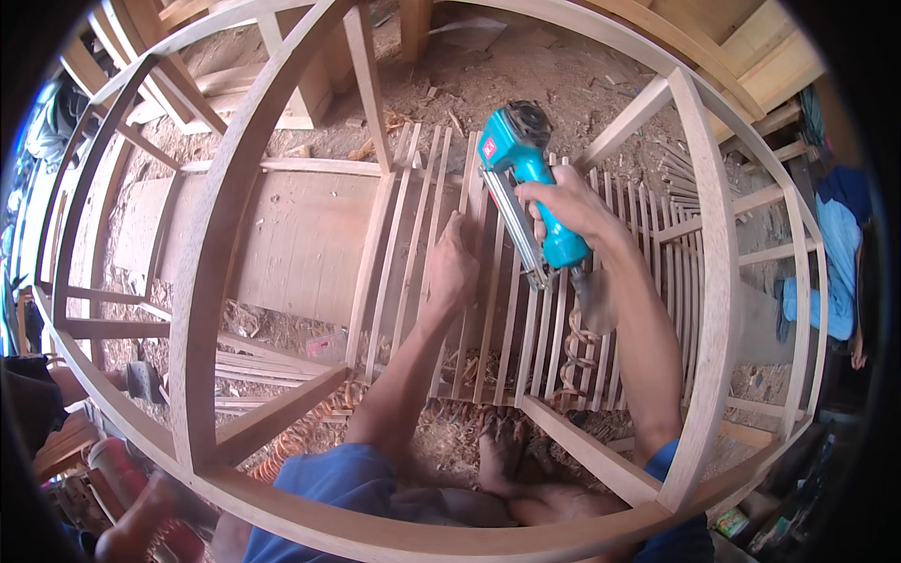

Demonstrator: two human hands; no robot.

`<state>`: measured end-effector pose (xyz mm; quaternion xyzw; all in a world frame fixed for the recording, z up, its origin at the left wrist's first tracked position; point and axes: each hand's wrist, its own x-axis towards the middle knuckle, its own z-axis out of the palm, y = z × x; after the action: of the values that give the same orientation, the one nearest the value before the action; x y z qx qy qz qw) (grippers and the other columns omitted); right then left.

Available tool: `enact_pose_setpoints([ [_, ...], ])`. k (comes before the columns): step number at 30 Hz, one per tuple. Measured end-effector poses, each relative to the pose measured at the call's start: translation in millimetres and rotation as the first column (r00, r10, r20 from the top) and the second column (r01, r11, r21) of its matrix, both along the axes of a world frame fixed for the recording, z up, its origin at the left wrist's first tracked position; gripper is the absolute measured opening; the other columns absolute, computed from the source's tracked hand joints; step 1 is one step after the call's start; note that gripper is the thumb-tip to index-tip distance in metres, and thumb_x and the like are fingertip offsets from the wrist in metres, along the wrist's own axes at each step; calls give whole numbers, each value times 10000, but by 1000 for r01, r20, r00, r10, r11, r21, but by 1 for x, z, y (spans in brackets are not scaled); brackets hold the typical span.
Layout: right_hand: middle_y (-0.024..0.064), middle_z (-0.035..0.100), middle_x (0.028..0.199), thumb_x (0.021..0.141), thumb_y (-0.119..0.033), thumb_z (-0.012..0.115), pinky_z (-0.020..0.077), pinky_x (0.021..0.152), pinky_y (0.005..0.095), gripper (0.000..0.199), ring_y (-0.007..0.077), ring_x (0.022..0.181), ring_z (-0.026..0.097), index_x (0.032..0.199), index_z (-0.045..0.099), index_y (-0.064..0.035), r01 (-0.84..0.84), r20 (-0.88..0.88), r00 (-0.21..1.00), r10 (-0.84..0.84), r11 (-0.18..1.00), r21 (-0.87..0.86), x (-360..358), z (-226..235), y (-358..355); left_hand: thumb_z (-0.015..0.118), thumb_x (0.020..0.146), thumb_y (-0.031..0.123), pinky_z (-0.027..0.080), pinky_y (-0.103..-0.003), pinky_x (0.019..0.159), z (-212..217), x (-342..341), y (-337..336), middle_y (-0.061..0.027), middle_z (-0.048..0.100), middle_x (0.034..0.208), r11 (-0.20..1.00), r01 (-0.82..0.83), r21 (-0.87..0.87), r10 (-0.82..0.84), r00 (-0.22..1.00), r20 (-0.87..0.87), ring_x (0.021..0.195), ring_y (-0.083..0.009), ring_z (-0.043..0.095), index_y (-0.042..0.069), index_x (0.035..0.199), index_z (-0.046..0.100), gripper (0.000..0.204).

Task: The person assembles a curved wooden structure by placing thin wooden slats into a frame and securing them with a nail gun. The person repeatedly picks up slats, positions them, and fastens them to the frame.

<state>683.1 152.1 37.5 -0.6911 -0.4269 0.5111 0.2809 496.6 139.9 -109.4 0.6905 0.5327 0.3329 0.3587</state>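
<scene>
My right hand (574,199) is wrapped round the handle of a teal pneumatic nail gun (535,169). The gun hangs above the slats with its long silver magazine to the left of the grip; its air fitting at the handle's lower end is blurred. My left hand (452,267) rests on a thin wooden slat (469,178), index finger stretched along it and the other fingers curled, partly hidden. Many parallel slats (512,310) run away from me across the wooden frame (699,206), some spaced wide on the left and tighter on the right.
Curved frame rails (221,216) and uprights surround my arms. A flat wooden panel (300,235) lies to the left. A coiled orange hose (282,446) runs under the frame near my bare foot (497,455). Another person's hand and a block-like tool (144,383) show at the left. Wood shavings litter the floor.
</scene>
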Motion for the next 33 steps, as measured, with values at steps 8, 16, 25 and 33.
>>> enact_pose_setpoints([
  [8,48,594,669,850,-211,669,507,474,312,204,143,504,604,850,602,-19,-37,80,996,40,999,-37,-10,-33,34,549,874,-20,525,-528,774,-11,-5,1,-297,687,971,998,32,-46,-35,997,-70,889,-457,676,-31,1332,523,459],
  [16,60,598,666,847,-234,660,515,493,320,237,146,513,608,820,600,-5,-65,111,991,69,997,-32,-12,-31,33,504,865,-58,517,-511,833,-8,-4,2,-293,632,1095,996,61,-71,-64,997,-37,954,-457,648,-52,1313,512,448],
  [25,104,634,659,803,-256,630,546,580,355,292,192,556,666,773,623,34,-88,241,966,95,995,-37,-16,-25,32,457,883,-60,521,-507,902,1,-6,1,-312,599,1245,991,92,-95,-92,996,2,1058,-477,634,-57,1301,506,422],
  [33,50,610,632,883,-325,678,525,600,341,312,155,559,638,841,630,-20,48,148,988,-49,999,12,4,27,-87,541,971,127,517,-553,879,4,8,43,-321,599,1220,991,131,-9,-131,988,-77,1016,-502,632,-35,1334,462,405],
])
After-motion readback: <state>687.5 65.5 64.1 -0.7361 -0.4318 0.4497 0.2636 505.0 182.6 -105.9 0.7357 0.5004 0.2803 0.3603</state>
